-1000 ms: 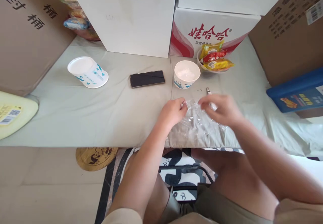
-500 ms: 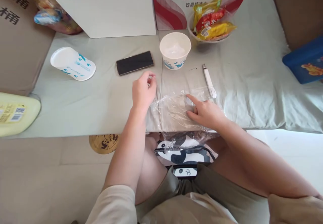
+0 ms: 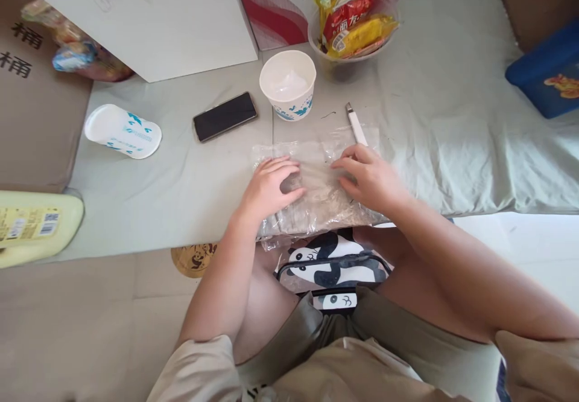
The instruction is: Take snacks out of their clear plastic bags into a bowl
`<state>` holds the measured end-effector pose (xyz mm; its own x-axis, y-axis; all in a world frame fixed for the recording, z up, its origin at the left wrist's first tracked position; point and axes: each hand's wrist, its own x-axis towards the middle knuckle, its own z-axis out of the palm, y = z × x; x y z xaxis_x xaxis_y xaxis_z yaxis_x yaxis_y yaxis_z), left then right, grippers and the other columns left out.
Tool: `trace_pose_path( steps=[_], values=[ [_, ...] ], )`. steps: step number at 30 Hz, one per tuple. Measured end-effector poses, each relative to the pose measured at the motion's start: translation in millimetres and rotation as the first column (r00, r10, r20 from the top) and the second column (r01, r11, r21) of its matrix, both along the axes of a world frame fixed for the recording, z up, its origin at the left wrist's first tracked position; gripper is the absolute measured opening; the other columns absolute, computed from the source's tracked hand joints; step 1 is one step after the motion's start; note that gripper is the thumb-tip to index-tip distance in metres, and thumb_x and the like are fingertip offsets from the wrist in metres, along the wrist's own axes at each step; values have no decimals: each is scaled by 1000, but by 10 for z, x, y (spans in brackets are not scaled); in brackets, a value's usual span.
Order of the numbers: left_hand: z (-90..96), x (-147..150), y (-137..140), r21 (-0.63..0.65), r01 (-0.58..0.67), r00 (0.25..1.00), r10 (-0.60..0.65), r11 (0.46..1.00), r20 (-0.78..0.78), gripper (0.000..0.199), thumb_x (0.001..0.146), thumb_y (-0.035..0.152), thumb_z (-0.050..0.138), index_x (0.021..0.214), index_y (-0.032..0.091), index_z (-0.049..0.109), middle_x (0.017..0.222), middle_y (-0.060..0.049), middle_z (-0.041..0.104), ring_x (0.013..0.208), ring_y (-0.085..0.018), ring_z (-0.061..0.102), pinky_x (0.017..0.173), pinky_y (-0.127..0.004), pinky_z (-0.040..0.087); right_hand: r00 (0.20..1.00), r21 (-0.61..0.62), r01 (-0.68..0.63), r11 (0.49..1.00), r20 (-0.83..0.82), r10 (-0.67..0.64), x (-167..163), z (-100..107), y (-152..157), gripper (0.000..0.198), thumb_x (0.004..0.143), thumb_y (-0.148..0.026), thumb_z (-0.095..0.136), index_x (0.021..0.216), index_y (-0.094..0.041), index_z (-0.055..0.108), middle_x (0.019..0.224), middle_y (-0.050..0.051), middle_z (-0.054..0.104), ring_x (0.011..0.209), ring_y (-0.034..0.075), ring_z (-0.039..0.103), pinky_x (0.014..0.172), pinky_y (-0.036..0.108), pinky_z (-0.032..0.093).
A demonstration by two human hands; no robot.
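A crinkled clear plastic bag (image 3: 316, 194) lies flat on the cloth-covered table, its near side reaching the table's front edge. My left hand (image 3: 272, 188) rests on the bag's left part, fingers spread. On the right part, my right hand (image 3: 368, 175) touches the film with its fingers apart and bent. Just beyond the right hand is a white utility knife (image 3: 355, 123), its lower end hidden by that hand. Behind the bag stands a white paper bowl (image 3: 288, 85) with blue print and something whitish inside.
A black phone (image 3: 225, 117) and a tipped paper cup (image 3: 123, 131) lie to the left. At the back, a clear bowl of packaged snacks (image 3: 357, 31) stands before a printed carton (image 3: 271, 12). A yellow-green bottle (image 3: 40, 224) is far left, a blue container (image 3: 547, 73) far right.
My left hand has come down from above the table onto the bag and opened out. My right hand has gone from pointing to spread fingers. The bag lies flatter, and the view has shifted.
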<state>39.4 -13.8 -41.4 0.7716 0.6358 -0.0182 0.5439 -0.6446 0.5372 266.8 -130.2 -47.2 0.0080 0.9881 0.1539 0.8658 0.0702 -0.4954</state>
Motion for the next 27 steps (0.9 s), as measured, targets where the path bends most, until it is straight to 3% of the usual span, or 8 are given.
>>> trace_pose_path(
  steps=[3, 7, 9, 13, 18, 21, 24, 27],
  values=[
    [11, -99, 29, 30, -27, 999, 28, 999, -41, 39, 85, 35, 74, 121, 20, 72, 143, -10, 66, 148, -31, 47, 127, -58, 26, 995, -37, -84, 996, 58, 86, 81, -20, -7, 40, 90, -30, 61, 129, -22, 68, 132, 14, 66, 123, 35, 59, 101, 52, 51],
    [-2, -186, 7, 21, 41, 994, -39, 999, -100, 58, 81, 39, 78, 135, 23, 66, 158, -10, 52, 156, -34, 34, 128, -61, 22, 989, -101, -126, 987, 60, 132, 144, -13, -17, 51, 91, -36, 61, 139, -21, 62, 141, 14, 63, 131, 38, 55, 104, 59, 50],
    [-36, -220, 30, 35, 37, 996, -35, 999, -80, 44, 89, 30, 68, 132, 23, 69, 156, -9, 55, 154, -32, 38, 128, -59, 26, 991, -83, -124, 989, 29, 127, 178, -19, -9, 48, 94, -35, 56, 139, -20, 63, 140, 14, 63, 128, 35, 58, 104, 55, 50],
    [-68, -281, 97, 75, -58, 993, 50, 995, 104, 32, 94, 18, 49, 106, 20, 78, 136, -7, 71, 139, -25, 57, 120, -48, 42, 994, -52, -101, 993, 22, 103, 218, -35, 26, 37, 94, -28, 53, 125, -19, 71, 130, 15, 67, 116, 33, 63, 101, 51, 52],
    [7, -339, 121, -62, -254, 935, 261, 965, 240, 21, 91, 30, 56, 95, 20, 74, 105, -7, 79, 105, -21, 73, 100, -38, 55, 995, 14, 9, 1000, 97, -11, 162, 86, 22, 23, 97, -31, 53, 92, -23, 74, 120, 12, 72, 115, 35, 63, 92, 52, 47],
    [40, -366, 141, -169, -299, 872, 341, 939, 352, 21, 89, 40, 61, 87, 20, 68, 100, -9, 78, 101, -22, 73, 94, -36, 57, 993, 86, 56, 995, 94, -64, 131, 202, -28, 20, 97, -30, 53, 89, -24, 70, 113, 10, 75, 123, 35, 61, 101, 55, 41],
    [47, -371, 157, -238, -262, 771, 351, 935, 532, 32, 91, 53, 61, 84, 22, 61, 79, -4, 72, 91, -20, 74, 85, -33, 58, 995, 97, 83, 992, 51, -88, 127, 300, -96, 16, 95, -31, 55, 85, -26, 66, 95, 8, 75, 116, 34, 66, 107, 57, 37],
    [42, -350, 155, -293, -272, 667, 400, 916, 628, 36, 92, 60, 60, 87, 25, 56, 65, 2, 59, 65, -14, 68, 65, -26, 55, 982, 8, 174, 985, -81, -172, 141, 378, -147, 16, 91, -37, 60, 79, -27, 59, 78, 5, 71, 86, 28, 71, 88, 48, 51]
  ],
)
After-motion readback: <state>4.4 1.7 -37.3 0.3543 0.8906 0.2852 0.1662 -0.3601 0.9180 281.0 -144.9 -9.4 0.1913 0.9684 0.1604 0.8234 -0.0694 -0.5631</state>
